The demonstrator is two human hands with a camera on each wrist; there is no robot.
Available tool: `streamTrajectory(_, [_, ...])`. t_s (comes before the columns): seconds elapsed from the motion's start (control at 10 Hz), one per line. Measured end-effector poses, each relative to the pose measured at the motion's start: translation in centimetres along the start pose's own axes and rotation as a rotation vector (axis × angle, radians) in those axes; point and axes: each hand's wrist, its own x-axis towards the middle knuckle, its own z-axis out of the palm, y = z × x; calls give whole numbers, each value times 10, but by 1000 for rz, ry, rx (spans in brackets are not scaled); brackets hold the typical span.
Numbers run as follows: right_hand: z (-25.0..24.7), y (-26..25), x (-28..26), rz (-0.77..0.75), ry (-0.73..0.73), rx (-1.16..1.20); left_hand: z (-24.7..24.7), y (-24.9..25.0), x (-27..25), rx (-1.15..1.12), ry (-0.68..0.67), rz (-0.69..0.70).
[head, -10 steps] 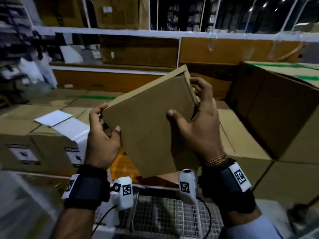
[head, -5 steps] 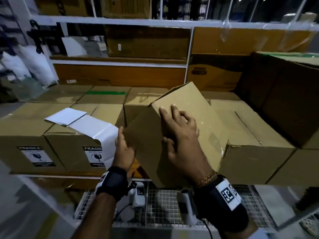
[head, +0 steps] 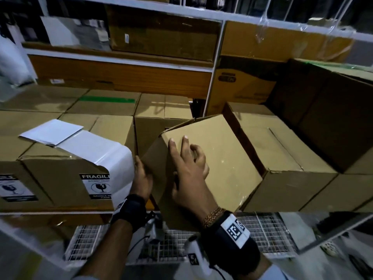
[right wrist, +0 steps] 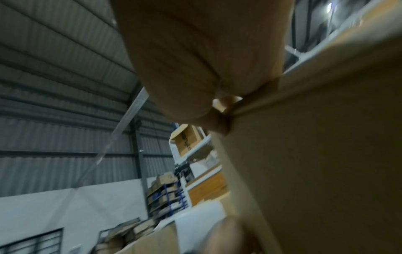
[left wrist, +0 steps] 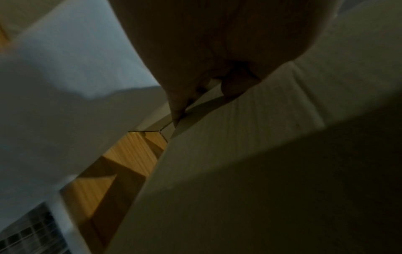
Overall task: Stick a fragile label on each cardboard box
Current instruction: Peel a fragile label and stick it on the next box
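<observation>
Placement of a plain brown cardboard box (head: 218, 158) is the step in hand: it sits tilted in the gap between a labelled brown box (head: 66, 176) on its left and an unlabelled brown box (head: 282, 156) on its right, on the shelf. Left hand (head: 142, 178) lies flat against its left side, fingers straight. Right hand (head: 189, 170) rests on the top near the front corner, fingers loosely spread, gripping nothing. Recommended: lower it squarely, front face flush with the neighbours, leaving that face clear for a label. White label strip (head: 96, 150) drapes over the labelled box, within reach.
</observation>
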Motion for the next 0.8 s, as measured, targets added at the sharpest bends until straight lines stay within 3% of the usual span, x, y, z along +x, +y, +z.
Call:
streamTrajectory(0.1, [13,2,15,-10,-45,25,8,32,-17,164,-35,16])
streamTrajectory(0.2, [31,15,30,-46,-117,68,27,59,-35,51,-123,36])
streamTrajectory(0.3, [49,36,47,-112,-145,139,32,55,-33,89,-172,-49])
streamTrajectory(0.4, [43,59,60,-147,-164,121,31,49,-24,229,-303,49])
streamTrajectory(0.5, [19,86,62,-80,-107,116,34,65,-31,213,-264,82])
streamTrajectory(0.6, [12,104,59,-14,-25,-69,33,80,-41,258,-189,143])
streamTrajectory(0.7, [18,105,58,-18,0,-114,31,106,-55,237,-27,287])
streamTrajectory(0.8, [23,101,61,-8,25,-117,25,137,-73,212,234,485])
